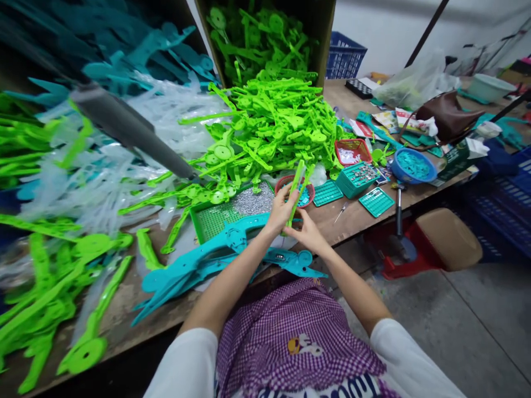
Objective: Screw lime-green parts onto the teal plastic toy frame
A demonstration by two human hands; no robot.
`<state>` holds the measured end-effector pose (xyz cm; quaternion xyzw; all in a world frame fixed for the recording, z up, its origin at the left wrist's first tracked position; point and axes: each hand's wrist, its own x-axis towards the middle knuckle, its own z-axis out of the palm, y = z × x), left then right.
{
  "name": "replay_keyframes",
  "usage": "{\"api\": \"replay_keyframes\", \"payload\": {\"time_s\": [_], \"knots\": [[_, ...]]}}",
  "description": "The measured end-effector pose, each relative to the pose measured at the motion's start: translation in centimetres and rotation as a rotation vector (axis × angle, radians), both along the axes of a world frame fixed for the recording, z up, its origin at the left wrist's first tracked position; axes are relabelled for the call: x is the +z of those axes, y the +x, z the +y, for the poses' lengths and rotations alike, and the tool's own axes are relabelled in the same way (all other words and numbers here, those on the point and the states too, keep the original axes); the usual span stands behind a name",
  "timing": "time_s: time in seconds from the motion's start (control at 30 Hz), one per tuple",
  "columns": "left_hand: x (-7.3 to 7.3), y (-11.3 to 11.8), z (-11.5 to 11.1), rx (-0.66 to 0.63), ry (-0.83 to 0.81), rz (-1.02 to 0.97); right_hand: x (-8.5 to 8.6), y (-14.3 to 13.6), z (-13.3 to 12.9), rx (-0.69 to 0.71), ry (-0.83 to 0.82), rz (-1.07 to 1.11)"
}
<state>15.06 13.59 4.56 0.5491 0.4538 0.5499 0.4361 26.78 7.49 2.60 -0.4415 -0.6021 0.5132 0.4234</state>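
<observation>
My left hand [282, 209] is closed around a long, narrow lime-green plastic part [297, 185], held upright over the table's front edge. At the lower end of this part, my right hand [307, 232] has its fingers closed on it. Below and left of my hands lie large turquoise plastic parts [236, 236] with long pointed ends. Behind them, a green tray [211, 221] holds many small silvery metal pieces [254, 200]. Partly hidden by my hands is a red basket [284, 181] with small turquoise pieces.
A big heap of lime-green parts [274, 121] spills from a box. More green parts [62, 276] lie at the left. To the right are teal trays [357, 178], a blue bowl [417, 179] and a screwdriver [341, 212]. A grey bar [128, 127] slants over the left side.
</observation>
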Motion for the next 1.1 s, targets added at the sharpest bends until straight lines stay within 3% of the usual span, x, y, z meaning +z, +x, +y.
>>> {"api": "replay_keyframes", "payload": {"time_s": [0.1,0.2,0.47,0.6,0.77,0.93,1.0,1.1], "knots": [[0.3,-0.7,-0.3,-0.033,0.055,0.039,-0.3,-0.2,0.5,0.047,-0.131,0.193],[0.4,-1.5,-0.6,-0.103,0.046,0.030,0.0,0.0,1.0,-0.015,-0.256,0.287],[0.5,-1.6,-1.0,-0.110,0.132,0.105,0.5,-1.2,1.8,-0.141,-0.001,0.086],[0.5,-0.8,-1.8,0.073,0.222,0.198,0.2,-2.4,1.0,-0.302,0.154,-0.082],[-0.2,0.7,-2.3,0.269,0.267,0.259,-0.3,-3.5,0.5,-0.449,0.175,-0.228],[0.1,-1.0,-0.5,0.510,0.166,0.112,0.0,-0.7,1.6,-0.682,0.073,-0.250],[0.4,-2.1,0.2,0.455,0.090,0.033,0.3,0.8,2.4,-0.658,0.056,-0.261],[0.5,-3.2,0.6,0.182,-0.085,-0.149,0.0,2.6,3.2,-0.544,0.055,-0.276]]}}
